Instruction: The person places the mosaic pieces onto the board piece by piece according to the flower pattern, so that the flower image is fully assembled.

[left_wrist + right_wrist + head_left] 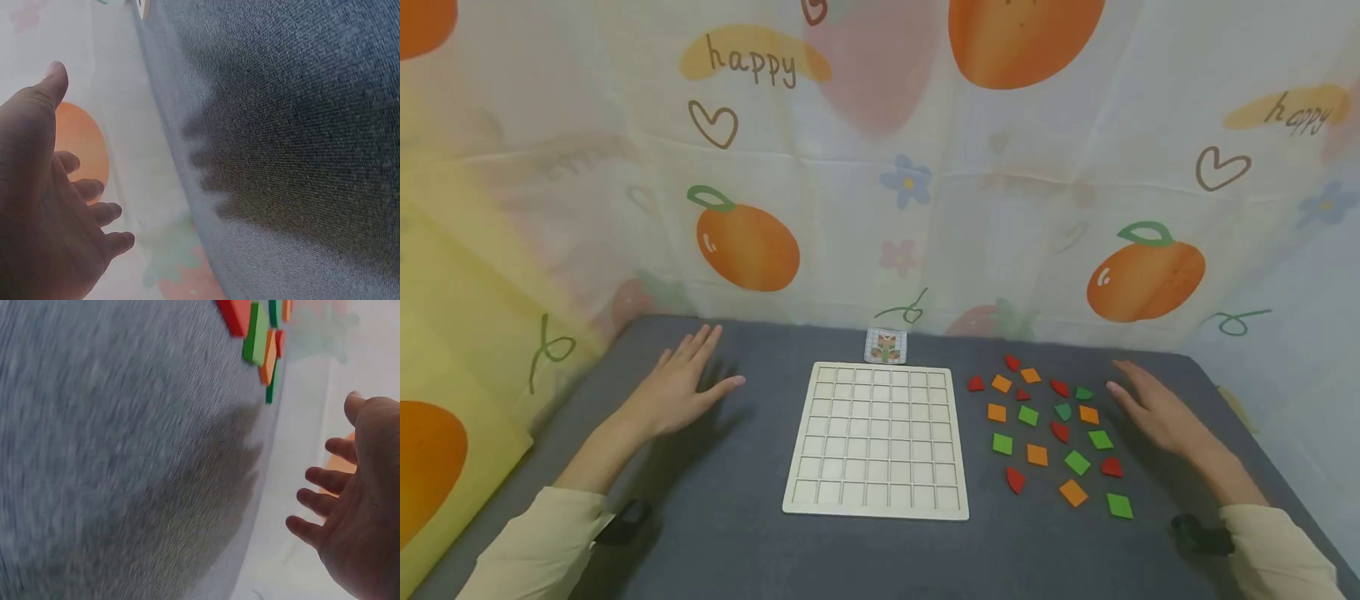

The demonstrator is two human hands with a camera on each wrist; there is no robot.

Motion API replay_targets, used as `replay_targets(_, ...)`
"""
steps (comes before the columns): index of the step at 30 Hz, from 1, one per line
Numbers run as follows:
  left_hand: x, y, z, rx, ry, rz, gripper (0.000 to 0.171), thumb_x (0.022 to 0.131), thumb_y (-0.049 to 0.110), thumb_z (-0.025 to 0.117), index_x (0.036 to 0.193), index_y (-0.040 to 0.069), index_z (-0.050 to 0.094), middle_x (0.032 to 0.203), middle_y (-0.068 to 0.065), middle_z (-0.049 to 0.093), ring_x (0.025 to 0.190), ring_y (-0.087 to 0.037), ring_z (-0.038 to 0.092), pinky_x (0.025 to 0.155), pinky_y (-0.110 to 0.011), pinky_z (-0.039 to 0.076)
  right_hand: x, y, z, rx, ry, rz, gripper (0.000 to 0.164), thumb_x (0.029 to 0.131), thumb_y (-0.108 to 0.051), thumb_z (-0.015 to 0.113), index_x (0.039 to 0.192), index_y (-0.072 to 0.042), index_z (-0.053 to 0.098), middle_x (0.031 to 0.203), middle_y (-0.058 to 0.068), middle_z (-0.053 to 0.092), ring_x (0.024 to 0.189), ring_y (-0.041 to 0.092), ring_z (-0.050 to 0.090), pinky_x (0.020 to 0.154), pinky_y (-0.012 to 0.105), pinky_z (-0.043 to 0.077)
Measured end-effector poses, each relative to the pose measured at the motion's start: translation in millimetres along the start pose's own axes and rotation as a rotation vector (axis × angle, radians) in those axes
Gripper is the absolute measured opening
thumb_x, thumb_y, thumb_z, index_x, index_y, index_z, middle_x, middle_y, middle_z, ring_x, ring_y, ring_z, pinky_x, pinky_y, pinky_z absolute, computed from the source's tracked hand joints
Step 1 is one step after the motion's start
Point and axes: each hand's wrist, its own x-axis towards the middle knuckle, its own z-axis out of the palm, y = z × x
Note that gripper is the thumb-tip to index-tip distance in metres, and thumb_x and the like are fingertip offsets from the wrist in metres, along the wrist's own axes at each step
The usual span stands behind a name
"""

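Note:
My left hand (676, 388) hovers over the left part of the table with fingers stretched out and thumb spread, holding nothing. On the right, my right hand (1161, 414) is also held above the table, its fingers extended and nothing in them. Between the hands lies a pale square grid board (880, 442) with bare cells. Small flat pieces are scattered between the board and my right hand: green squares (1002, 444), orange squares (1037, 455), red rounded pieces (1016, 479) and dark green ones (1063, 412). Behind the board's far edge is a small pattern card (886, 346).
A dark grey cloth (722, 533) covers the table. A printed curtain (850, 208) with oranges and hearts hangs right behind its far edge. Dark bands (625, 523) sit at both wrists.

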Motion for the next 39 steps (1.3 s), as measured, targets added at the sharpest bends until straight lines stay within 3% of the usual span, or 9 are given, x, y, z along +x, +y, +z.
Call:
replay_targets(12,-4.9,18.3,3.6,0.048,0.028,0.078,0.095,0.094,0.058,0.055,0.156,-0.001,0.014,0.161,-0.026,0.008,0.145,-0.049,0.011,0.112,-0.066,0.012,6.0,-36.3,2.3,0.002,0.029,-0.082,0.059,0.103,-0.028,0.051,0.145,0.010,0.035,0.145,0.036,0.034,0.132,0.055,0.032,0.102,0.067,0.028)
replay_targets(20,-8.5,34.9,13.0,0.041,0.000,0.116,0.095,0.092,0.062,0.055,0.156,0.002,0.017,0.162,-0.022,0.008,0.145,-0.048,0.010,0.112,-0.065,0.012,11.1,-46.7,9.2,-0.028,0.055,-0.160,0.053,0.097,-0.018,0.063,0.139,0.009,0.045,0.138,0.033,0.046,0.127,0.050,0.042,0.099,0.065,0.035)
replay_targets(30,-21.7,49.6,38.4,0.069,-0.078,0.108,0.096,0.090,0.069,0.051,0.154,0.003,0.026,0.159,-0.023,0.021,0.145,-0.048,0.015,0.111,-0.067,0.011,17.6,-61.4,15.2,-0.004,0.072,-0.185,0.051,0.095,-0.014,0.066,0.138,0.005,0.049,0.138,0.029,0.049,0.126,0.047,0.046,0.098,0.062,0.039)
replay_targets(39,-32.9,68.4,53.2,0.014,-0.210,0.182,0.101,0.084,0.070,0.058,0.155,0.004,0.026,0.161,-0.019,0.018,0.146,-0.047,0.013,0.112,-0.066,0.010,24.4,-72.2,23.2,-0.008,0.077,-0.218,0.049,0.093,-0.009,0.067,0.137,0.004,0.051,0.134,0.026,0.054,0.112,0.042,0.058,0.092,0.057,0.046)
